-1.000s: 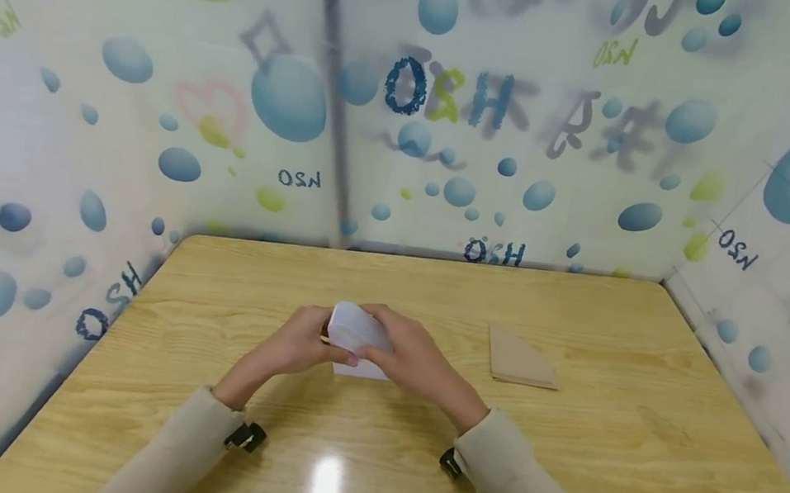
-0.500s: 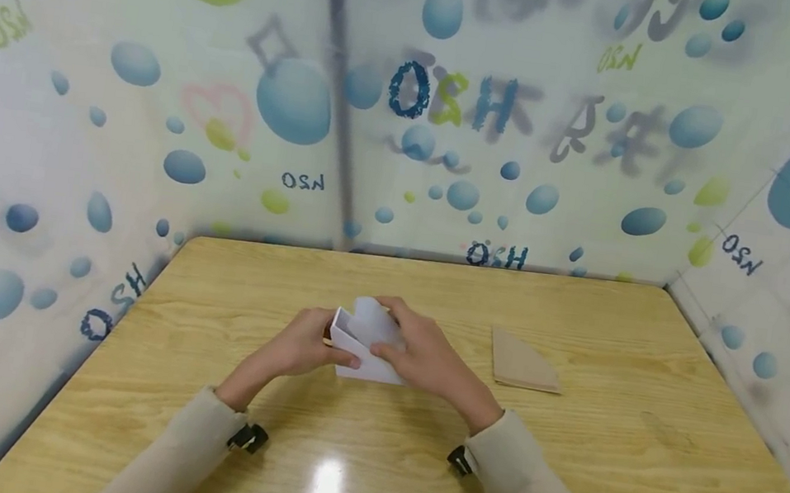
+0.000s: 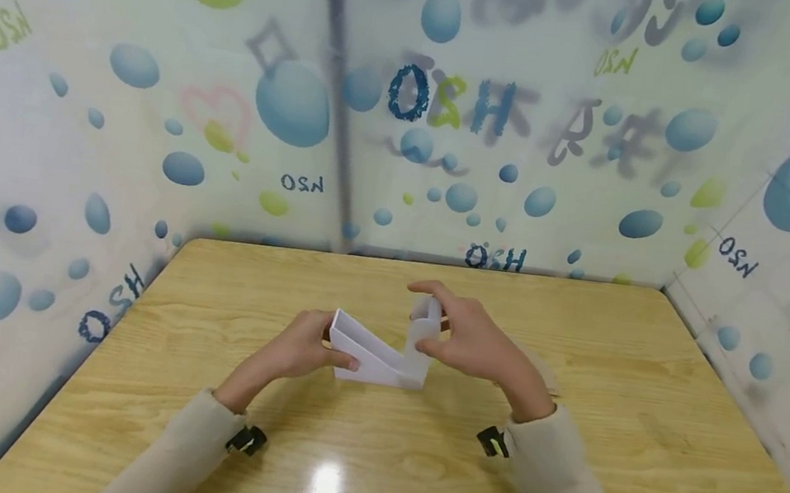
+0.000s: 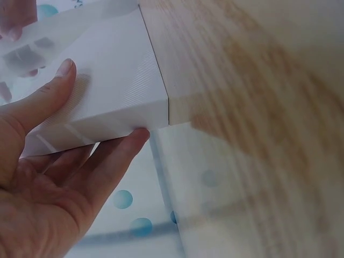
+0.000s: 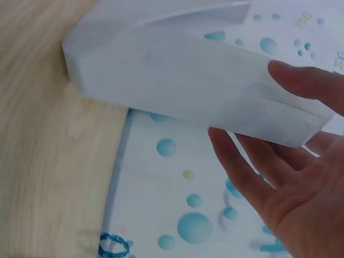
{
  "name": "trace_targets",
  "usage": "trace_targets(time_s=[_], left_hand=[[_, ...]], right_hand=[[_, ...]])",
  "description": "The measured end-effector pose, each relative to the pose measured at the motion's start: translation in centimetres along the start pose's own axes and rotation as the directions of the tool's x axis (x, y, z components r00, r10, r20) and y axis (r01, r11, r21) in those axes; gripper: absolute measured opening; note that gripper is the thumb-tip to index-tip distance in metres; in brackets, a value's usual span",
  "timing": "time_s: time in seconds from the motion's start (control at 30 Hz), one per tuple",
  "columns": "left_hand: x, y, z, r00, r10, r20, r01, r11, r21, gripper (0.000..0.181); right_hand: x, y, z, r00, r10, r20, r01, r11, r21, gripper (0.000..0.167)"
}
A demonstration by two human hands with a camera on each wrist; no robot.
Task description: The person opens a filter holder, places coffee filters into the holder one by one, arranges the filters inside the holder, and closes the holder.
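A white box (image 3: 372, 363) with a slanted open top stands on the wooden table in the head view. My left hand (image 3: 299, 345) grips its left end, thumb on the front side and fingers behind. In the left wrist view the fingertips of that hand (image 4: 64, 177) lie along the edge of the box (image 4: 115, 70). At the right end rises the lid (image 3: 419, 345), swung up and joined to the box near its base. My right hand (image 3: 476, 336) holds the lid between thumb and fingers; the right wrist view shows the lid (image 5: 183, 80) up close.
A flat brown cardboard piece (image 3: 546, 372) lies on the table (image 3: 605, 474) to the right, partly hidden by the right hand and forearm. A patterned wall (image 3: 553, 242) with blue and green spots stands right behind the table.
My right hand has swung the lid up and to the right, from covering the box to standing upright. The box's inside now shows. My left hand has kept its grip in place.
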State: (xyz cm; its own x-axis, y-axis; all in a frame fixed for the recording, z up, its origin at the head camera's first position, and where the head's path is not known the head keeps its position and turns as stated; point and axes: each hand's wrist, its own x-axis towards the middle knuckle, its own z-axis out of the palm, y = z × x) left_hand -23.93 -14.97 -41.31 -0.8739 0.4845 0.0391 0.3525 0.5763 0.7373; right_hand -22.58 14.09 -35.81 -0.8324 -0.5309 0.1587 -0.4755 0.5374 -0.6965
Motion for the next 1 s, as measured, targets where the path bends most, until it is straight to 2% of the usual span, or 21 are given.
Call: trace_targets(time_s=[0.17, 0.3, 0.53, 0.87, 1.0], left_hand=[[-0.1, -0.2, 0.2, 1.000, 0.005, 0.008, -0.005, 1.000, 0.000, 0.034], [-0.1, -0.1, 0.1, 1.000, 0.015, 0.007, -0.015, 1.000, 0.017, 0.034], [-0.1, 0.2, 0.2, 1.000, 0.004, -0.001, -0.004, 1.000, 0.023, 0.034], [-0.2, 0.2, 0.2, 1.000, -0.007, -0.008, 0.007, 1.000, 0.007, 0.034], [-0.2, 0.2, 0.2, 1.000, -0.009, -0.007, 0.009, 1.000, 0.009, 0.034]], right_hand=[[-0.9, 0.5, -1.6, 0.998, 0.056, 0.024, -0.054, 0.996, -0.070, 0.072], [-1.4, 0.8, -2.6, 0.997, 0.072, 0.037, -0.067, 0.991, -0.117, 0.068], [-2.0, 1.7, -3.4, 0.994, 0.092, 0.051, -0.083, 0.983, -0.161, 0.046], [-2.7, 3.2, -4.6, 0.986, 0.095, 0.134, -0.076, 0.987, -0.141, 0.038], [-2.9, 3.7, -4.8, 0.984, 0.109, 0.143, -0.092, 0.989, -0.119, 0.038]])
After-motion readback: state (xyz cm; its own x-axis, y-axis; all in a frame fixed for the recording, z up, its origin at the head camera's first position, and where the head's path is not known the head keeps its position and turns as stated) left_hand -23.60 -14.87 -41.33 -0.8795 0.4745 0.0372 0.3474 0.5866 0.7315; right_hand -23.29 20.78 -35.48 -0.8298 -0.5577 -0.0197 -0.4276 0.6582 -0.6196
